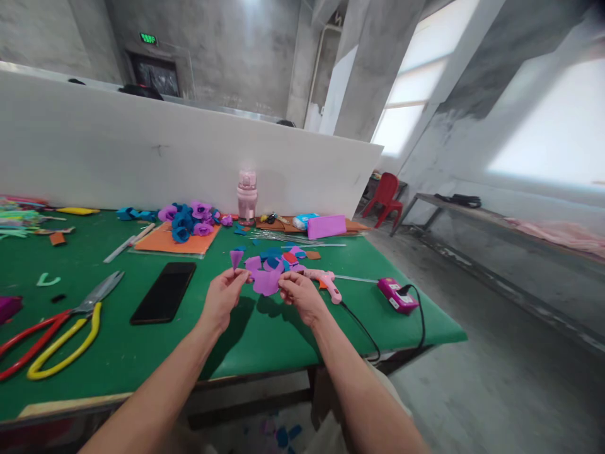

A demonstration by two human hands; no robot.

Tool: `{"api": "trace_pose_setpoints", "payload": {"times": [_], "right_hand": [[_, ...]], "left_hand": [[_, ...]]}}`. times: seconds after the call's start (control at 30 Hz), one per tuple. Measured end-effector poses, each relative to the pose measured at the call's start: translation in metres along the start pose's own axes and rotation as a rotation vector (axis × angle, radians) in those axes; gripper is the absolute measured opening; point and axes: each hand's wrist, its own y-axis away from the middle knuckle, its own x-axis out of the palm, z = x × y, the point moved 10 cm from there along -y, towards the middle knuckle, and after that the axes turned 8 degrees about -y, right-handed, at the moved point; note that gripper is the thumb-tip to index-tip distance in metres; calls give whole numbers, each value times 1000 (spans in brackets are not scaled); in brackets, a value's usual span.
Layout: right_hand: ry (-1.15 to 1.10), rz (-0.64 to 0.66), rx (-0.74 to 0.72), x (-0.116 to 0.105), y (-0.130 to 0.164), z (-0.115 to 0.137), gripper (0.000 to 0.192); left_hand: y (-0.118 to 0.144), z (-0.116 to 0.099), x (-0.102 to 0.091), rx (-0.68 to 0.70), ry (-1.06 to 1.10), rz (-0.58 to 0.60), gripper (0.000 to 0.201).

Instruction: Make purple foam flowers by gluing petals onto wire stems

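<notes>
Between my two hands, above the green table (255, 353), stretches a purple paper piece with rounded petal edges (266, 283). My left hand (221, 301) pinches its left end, and a small pointed purple paper piece (236, 258) sticks up from those fingertips. At the other end, the thumb and fingers of my right hand (301, 295) are closed on the paper. Purple and blue paper scraps (271, 260) lie just behind. A pink glue gun (326, 282) rests to the right of my right hand, its nozzle end partly hidden.
Left of my hands lie a black phone (164, 293) and scissors (87, 308) with red and yellow handles. Purple and blue paper flowers (183, 226) sit on orange sheets (151, 240). A pink bottle (247, 200) stands by the white partition (189, 151). Right is a magenta power socket (396, 297) with a cable.
</notes>
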Motion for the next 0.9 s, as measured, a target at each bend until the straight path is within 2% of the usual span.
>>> {"api": "trace_pose_setpoints", "payload": {"times": [0.13,0.3,0.4,0.53,0.63,0.7,0.77,0.83,0.9], "right_hand": [[-128,24,46,3,5,-4,19],[-253,47,71,0,7,-3,17],[-318,51,78,-1,9,-1,16],[-388,55,88,-1,11,1,16],[-420,66,90,2,13,2,16],[-433,94,108,8,14,0,16],[-415,135,130,16,17,-4,15],[-369,177,145,24,20,-8,13],[-321,211,151,32,24,-11,12]], "left_hand": [[-9,-4,-19,51,-454,-13,25],[-10,-4,-11,244,-998,198,35],[-4,7,0,345,-1202,312,38],[-2,15,3,417,-1321,286,39],[-1,2,-2,396,-1210,222,33],[4,-18,-5,364,-969,195,31],[12,-31,-3,223,-598,224,32],[26,-32,11,40,-234,334,37],[40,-31,24,-74,-35,394,36]]}}
